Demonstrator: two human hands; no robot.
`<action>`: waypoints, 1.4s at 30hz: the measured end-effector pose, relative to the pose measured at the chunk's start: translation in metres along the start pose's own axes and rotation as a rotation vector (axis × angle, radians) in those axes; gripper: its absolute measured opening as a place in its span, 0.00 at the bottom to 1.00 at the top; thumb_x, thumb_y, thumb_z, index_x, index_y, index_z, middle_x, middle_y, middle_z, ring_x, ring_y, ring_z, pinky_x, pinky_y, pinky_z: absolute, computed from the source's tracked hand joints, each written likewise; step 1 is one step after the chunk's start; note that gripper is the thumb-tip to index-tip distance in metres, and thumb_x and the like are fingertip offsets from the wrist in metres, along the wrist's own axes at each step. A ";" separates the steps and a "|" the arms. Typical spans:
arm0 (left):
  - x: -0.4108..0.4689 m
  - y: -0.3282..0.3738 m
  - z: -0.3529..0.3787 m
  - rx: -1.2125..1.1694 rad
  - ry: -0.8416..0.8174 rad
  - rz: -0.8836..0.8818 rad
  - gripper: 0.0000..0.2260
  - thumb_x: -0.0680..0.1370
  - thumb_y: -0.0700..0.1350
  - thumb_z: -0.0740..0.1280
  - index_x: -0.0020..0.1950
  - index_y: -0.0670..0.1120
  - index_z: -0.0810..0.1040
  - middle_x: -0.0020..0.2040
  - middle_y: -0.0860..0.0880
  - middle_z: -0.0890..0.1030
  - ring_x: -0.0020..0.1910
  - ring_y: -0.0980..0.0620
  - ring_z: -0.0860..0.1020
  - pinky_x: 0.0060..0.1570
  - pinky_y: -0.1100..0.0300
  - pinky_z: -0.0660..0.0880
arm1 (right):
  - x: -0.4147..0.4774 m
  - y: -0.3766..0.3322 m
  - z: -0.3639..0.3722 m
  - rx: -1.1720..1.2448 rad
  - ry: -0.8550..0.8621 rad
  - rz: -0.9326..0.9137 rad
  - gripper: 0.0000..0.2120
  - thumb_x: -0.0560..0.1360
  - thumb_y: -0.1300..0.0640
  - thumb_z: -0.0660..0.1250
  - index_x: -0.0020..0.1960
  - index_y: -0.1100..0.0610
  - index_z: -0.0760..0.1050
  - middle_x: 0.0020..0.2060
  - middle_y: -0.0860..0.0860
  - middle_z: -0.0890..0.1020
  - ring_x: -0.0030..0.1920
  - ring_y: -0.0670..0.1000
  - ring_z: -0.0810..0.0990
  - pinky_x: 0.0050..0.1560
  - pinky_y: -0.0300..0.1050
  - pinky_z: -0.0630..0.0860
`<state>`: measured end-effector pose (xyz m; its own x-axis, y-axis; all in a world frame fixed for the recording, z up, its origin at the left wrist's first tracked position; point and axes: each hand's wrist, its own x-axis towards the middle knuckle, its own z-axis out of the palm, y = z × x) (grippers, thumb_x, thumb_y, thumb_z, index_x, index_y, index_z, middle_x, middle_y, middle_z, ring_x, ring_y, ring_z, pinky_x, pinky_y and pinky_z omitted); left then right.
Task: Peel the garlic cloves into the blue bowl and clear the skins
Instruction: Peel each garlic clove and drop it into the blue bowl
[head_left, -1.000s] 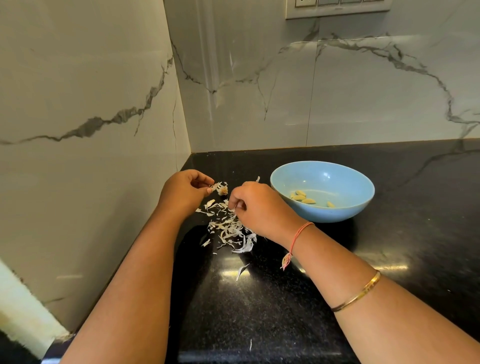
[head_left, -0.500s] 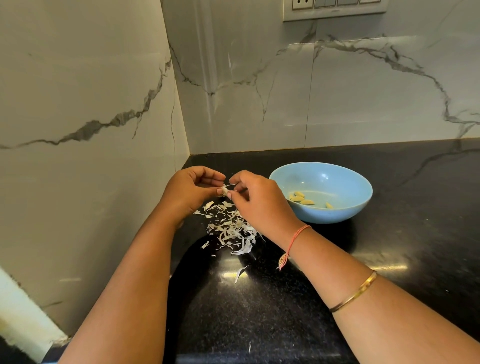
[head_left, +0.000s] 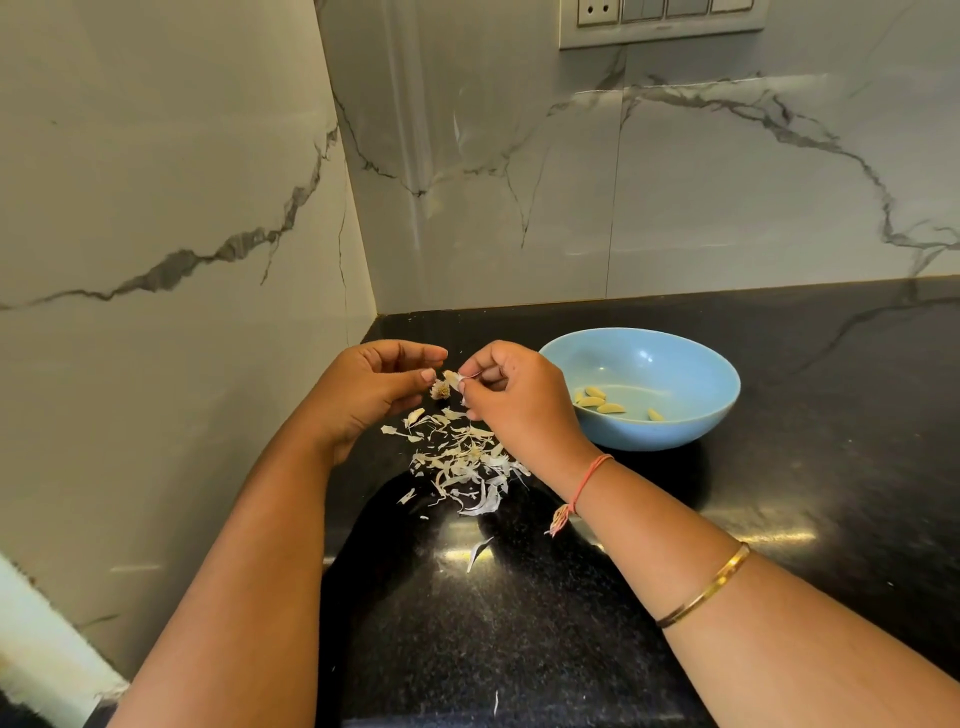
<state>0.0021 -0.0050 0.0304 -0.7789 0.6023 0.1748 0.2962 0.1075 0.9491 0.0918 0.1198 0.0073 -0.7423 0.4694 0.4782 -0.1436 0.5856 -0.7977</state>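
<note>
Black counter (head_left: 519, 623) in a marble-tiled corner, grey switch plate (head_left: 660, 21) on the back wall. Head view: the garlic piece (head_left: 445, 385) is up in the air between both hands, above the skins (head_left: 462, 462) piled on the counter. Right hand (head_left: 519, 410) pinches it with thumb and forefinger. Left hand (head_left: 369, 395) has its thumb tip against it, fingers loosely curled, can't tell if it's actually gripping. Blue bowl (head_left: 649, 439) sits just right of the right hand, four peeled cloves (head_left: 592, 401) inside.
</note>
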 end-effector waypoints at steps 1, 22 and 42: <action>-0.001 0.000 0.000 0.017 -0.028 -0.016 0.09 0.75 0.37 0.68 0.50 0.49 0.81 0.49 0.49 0.83 0.50 0.53 0.80 0.51 0.60 0.77 | 0.001 0.000 0.000 0.028 -0.001 0.021 0.02 0.74 0.61 0.68 0.43 0.56 0.77 0.36 0.51 0.82 0.37 0.50 0.83 0.44 0.48 0.81; 0.003 -0.004 0.015 -0.151 0.096 -0.071 0.05 0.73 0.37 0.70 0.47 0.45 0.81 0.40 0.47 0.84 0.38 0.54 0.83 0.38 0.63 0.81 | 0.002 0.004 0.003 -0.038 0.042 0.043 0.04 0.74 0.63 0.67 0.44 0.56 0.80 0.46 0.53 0.78 0.44 0.53 0.81 0.45 0.43 0.79; 0.002 -0.002 0.016 -0.002 0.057 0.103 0.07 0.69 0.36 0.73 0.44 0.45 0.82 0.39 0.49 0.85 0.39 0.54 0.83 0.39 0.64 0.80 | 0.002 -0.008 -0.004 0.423 -0.032 0.316 0.04 0.76 0.61 0.66 0.47 0.60 0.79 0.33 0.51 0.78 0.31 0.44 0.77 0.39 0.42 0.80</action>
<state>0.0085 0.0087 0.0242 -0.7745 0.5640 0.2863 0.3752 0.0453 0.9258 0.0940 0.1189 0.0158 -0.8108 0.5555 0.1842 -0.1561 0.0981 -0.9829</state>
